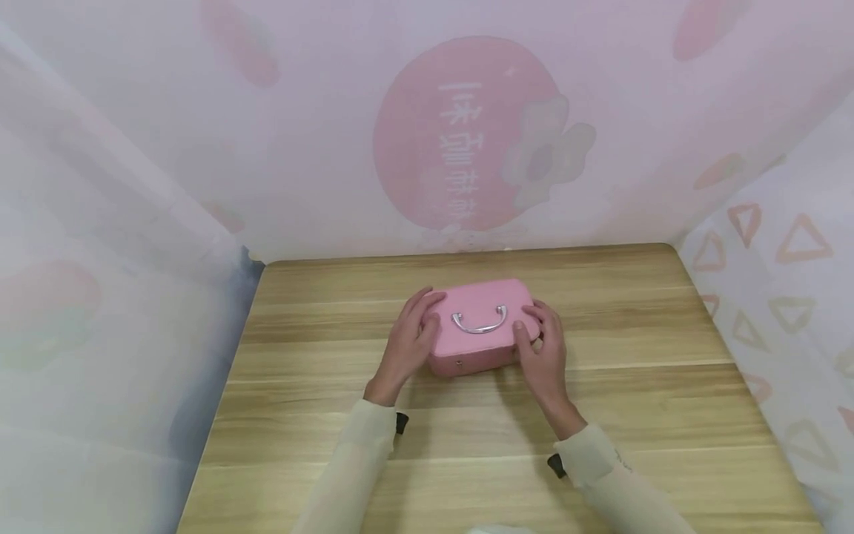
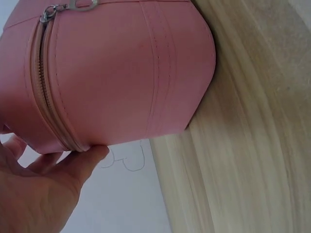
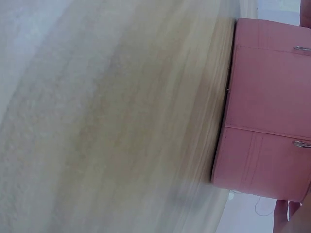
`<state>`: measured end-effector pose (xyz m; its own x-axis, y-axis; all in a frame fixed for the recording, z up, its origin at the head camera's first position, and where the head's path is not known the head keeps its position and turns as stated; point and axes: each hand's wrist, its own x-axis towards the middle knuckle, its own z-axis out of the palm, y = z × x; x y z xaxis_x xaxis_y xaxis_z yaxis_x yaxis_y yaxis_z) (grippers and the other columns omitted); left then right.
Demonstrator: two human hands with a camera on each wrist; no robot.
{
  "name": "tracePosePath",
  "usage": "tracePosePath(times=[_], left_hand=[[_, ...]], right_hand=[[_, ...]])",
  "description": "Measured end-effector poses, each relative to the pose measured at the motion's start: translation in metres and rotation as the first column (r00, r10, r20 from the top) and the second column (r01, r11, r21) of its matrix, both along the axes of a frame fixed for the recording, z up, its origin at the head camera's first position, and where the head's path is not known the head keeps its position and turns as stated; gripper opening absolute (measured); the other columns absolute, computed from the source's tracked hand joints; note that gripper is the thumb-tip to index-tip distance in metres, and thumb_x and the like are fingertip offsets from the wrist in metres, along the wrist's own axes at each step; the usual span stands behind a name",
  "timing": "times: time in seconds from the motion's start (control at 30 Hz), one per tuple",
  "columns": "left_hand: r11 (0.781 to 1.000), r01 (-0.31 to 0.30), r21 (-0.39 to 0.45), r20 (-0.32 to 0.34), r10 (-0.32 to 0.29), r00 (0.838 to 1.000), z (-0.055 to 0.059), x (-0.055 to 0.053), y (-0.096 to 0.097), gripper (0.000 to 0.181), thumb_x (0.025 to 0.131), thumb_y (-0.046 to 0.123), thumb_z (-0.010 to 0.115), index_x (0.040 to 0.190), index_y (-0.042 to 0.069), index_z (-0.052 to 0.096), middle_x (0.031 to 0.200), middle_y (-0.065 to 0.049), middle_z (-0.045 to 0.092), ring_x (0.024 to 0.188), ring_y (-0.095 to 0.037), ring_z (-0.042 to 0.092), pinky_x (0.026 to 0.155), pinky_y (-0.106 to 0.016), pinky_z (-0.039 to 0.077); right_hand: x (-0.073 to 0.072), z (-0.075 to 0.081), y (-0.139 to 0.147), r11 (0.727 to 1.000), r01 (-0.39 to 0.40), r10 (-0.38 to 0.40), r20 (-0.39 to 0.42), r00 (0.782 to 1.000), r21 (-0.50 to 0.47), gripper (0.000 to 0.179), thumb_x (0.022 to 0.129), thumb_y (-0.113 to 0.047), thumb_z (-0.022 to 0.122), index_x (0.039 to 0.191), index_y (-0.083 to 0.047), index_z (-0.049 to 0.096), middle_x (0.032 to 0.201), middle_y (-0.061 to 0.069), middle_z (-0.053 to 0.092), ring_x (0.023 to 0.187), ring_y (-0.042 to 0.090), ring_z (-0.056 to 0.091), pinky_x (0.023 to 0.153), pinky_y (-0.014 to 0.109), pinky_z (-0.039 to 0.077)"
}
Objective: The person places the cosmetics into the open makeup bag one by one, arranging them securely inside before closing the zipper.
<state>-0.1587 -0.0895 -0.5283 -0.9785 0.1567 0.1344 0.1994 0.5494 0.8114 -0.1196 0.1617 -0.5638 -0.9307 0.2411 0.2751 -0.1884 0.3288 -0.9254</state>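
Observation:
A pink zippered case (image 1: 475,311) with a curved silver handle (image 1: 480,326) on its lid sits on the wooden table, slightly turned. My left hand (image 1: 408,334) holds its left end, fingers at the back corner and thumb at the near side. Opposite, my right hand (image 1: 544,352) grips the right end, its thumb lying over the lid's edge. In the left wrist view the zipper (image 2: 43,82) runs along the case's side near my fingers, with a metal zip pull (image 2: 82,5) at the top. Small metal rings (image 3: 302,144) show on the case's front in the right wrist view.
The wooden table (image 1: 280,415) has rounded far corners. Pale printed sheets surround it: a back one (image 1: 320,148) with a big pink circle, a left one (image 1: 100,386), and a right one (image 1: 767,311) with triangles. A white object (image 1: 500,529) peeks in at the near edge.

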Motion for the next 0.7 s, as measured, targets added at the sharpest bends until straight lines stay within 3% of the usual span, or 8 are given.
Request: tracePosePath(times=[0.1, 0.3, 0.7], left_hand=[[1.000, 0.005, 0.014, 0.018, -0.005, 1.000, 0.002, -0.003, 0.001, 0.046, 0.109, 0.023, 0.051, 0.154, 0.023, 0.061, 0.171, -0.004, 0.045, 0.161, -0.031, 0.042, 0.129, -0.054, 0.038], [1.000, 0.004, 0.021, 0.061, -0.006, 0.998, 0.005, -0.008, 0.005, 0.047, 0.107, 0.022, 0.053, 0.154, 0.025, 0.061, 0.171, 0.001, 0.046, 0.161, -0.026, 0.042, 0.130, -0.049, 0.038], [0.998, 0.057, 0.039, 0.058, -0.060, 0.997, 0.002, -0.015, 0.006, 0.046, 0.108, 0.020, 0.052, 0.153, 0.023, 0.061, 0.173, -0.006, 0.045, 0.162, -0.029, 0.040, 0.129, -0.051, 0.039]], right_hand=[[0.002, 0.000, 0.000, 1.000, 0.013, -0.013, -0.008, 1.000, 0.003, 0.035, 0.109, -0.019, 0.066, 0.141, -0.006, 0.062, 0.165, 0.008, 0.049, 0.148, 0.029, 0.052, 0.113, 0.017, 0.043], [0.004, -0.001, -0.001, 0.999, 0.036, -0.036, -0.014, 0.999, 0.016, 0.033, 0.110, -0.017, 0.064, 0.141, -0.006, 0.061, 0.165, 0.010, 0.048, 0.154, 0.030, 0.046, 0.127, 0.050, 0.041], [0.007, -0.002, 0.001, 0.998, 0.047, -0.045, -0.044, 0.998, 0.045, 0.033, 0.106, -0.015, 0.067, 0.137, -0.004, 0.063, 0.165, 0.012, 0.048, 0.157, 0.033, 0.042, 0.131, 0.056, 0.033]])
